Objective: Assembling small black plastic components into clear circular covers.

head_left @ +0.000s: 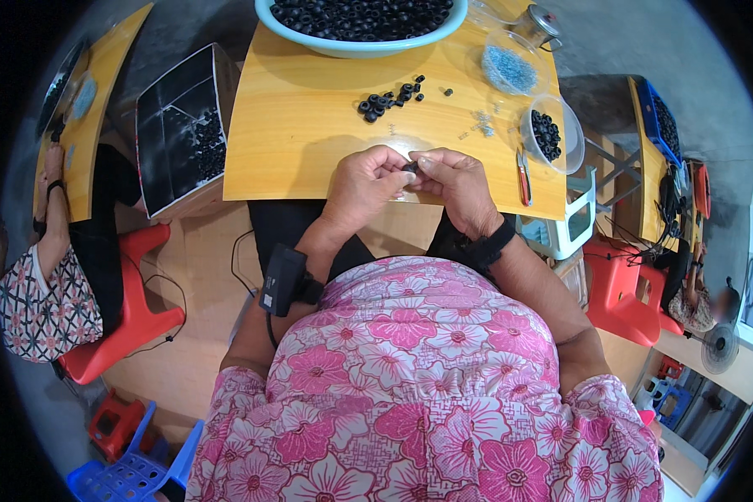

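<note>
Both hands meet over the near edge of the wooden table (pixel 301 109). Between their fingertips is a small black ring-shaped part (pixel 411 167), partly covered by the fingers. My left hand (pixel 365 186) pinches it from the left, and my right hand (pixel 456 186) pinches it from the right. Just beyond the hands lies a loose group of black ring-shaped parts (pixel 371 107). To their right is a scatter of small clear pieces (pixel 484 125). A cutter-like tool with orange handles (pixel 525 186) rests on the table right of my right hand.
A light-blue basin (pixel 351 48) full of black parts stands at the far edge. At right are a tub of blue pieces (pixel 510 69), a tub of black parts (pixel 545 136) and a metal cup (pixel 537 25). A lined box (pixel 180 117) stands left; people sit on both sides.
</note>
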A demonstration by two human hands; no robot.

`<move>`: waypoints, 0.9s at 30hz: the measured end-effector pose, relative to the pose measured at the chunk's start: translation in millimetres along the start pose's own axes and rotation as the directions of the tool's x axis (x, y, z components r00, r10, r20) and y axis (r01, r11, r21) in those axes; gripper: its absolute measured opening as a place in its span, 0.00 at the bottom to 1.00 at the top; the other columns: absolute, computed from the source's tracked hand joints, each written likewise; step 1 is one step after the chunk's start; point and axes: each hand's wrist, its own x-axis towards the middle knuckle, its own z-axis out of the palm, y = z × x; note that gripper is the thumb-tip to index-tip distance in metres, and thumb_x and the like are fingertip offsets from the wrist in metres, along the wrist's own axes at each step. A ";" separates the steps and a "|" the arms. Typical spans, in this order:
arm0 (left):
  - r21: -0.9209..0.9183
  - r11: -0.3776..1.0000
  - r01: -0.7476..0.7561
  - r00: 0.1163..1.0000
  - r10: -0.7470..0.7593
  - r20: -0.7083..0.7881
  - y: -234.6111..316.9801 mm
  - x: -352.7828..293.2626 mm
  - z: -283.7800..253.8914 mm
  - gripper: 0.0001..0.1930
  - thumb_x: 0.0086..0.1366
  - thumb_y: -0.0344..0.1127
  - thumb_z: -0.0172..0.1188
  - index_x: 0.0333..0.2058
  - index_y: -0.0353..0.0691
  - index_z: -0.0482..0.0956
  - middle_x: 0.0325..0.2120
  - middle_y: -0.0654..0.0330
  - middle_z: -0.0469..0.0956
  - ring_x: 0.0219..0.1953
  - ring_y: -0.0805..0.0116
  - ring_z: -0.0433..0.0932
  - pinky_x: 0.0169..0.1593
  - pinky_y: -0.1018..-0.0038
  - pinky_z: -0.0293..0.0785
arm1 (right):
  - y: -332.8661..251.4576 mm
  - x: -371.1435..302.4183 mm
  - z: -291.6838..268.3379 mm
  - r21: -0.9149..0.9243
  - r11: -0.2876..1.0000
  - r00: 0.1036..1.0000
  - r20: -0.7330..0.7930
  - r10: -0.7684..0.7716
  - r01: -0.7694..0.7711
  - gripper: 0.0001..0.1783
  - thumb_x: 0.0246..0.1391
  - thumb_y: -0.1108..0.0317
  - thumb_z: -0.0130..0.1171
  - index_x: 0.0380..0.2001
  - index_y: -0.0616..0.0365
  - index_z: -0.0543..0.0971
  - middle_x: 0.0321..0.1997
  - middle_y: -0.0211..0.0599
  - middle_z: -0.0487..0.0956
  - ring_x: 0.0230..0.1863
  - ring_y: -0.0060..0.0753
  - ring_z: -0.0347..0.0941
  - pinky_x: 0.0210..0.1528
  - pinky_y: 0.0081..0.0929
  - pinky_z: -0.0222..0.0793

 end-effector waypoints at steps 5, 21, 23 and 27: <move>0.092 0.995 0.030 0.997 -0.036 0.061 1.3 0.2 -1.3 0.04 0.63 0.25 0.57 0.37 0.33 0.76 0.31 0.62 0.80 0.34 0.77 0.79 0.35 0.80 0.76 | -2.3 1.0 -3.5 0.117 0.990 0.996 0.054 0.074 -0.080 0.12 0.60 0.69 0.56 0.42 0.68 0.77 0.36 0.36 0.79 0.35 0.23 0.76 0.43 0.22 0.74; 0.263 0.954 -0.148 0.986 0.163 -0.038 2.0 -4.8 -0.2 0.08 0.56 0.25 0.64 0.36 0.33 0.81 0.30 0.63 0.76 0.33 0.77 0.75 0.39 0.80 0.73 | -19.7 3.2 -13.3 0.005 0.975 0.946 0.244 0.216 -0.224 0.16 0.60 0.63 0.56 0.45 0.64 0.77 0.35 0.31 0.78 0.34 0.21 0.75 0.44 0.24 0.75; 0.265 0.958 -0.111 0.989 0.132 -0.060 4.9 -5.7 1.1 0.08 0.54 0.25 0.65 0.35 0.34 0.83 0.30 0.63 0.74 0.33 0.76 0.74 0.40 0.80 0.72 | -21.3 4.1 -14.6 -0.027 0.971 0.932 0.276 0.235 -0.237 0.17 0.60 0.62 0.57 0.45 0.65 0.77 0.33 0.31 0.78 0.31 0.21 0.74 0.41 0.22 0.74; 0.264 0.951 -0.163 0.979 0.189 -0.073 3.9 -5.6 0.9 0.08 0.53 0.27 0.66 0.33 0.36 0.83 0.27 0.64 0.75 0.30 0.78 0.76 0.37 0.81 0.74 | -19.7 11.5 -21.9 -0.061 0.965 0.916 0.307 0.260 -0.254 0.16 0.60 0.61 0.57 0.41 0.64 0.79 0.31 0.31 0.78 0.29 0.21 0.73 0.39 0.20 0.72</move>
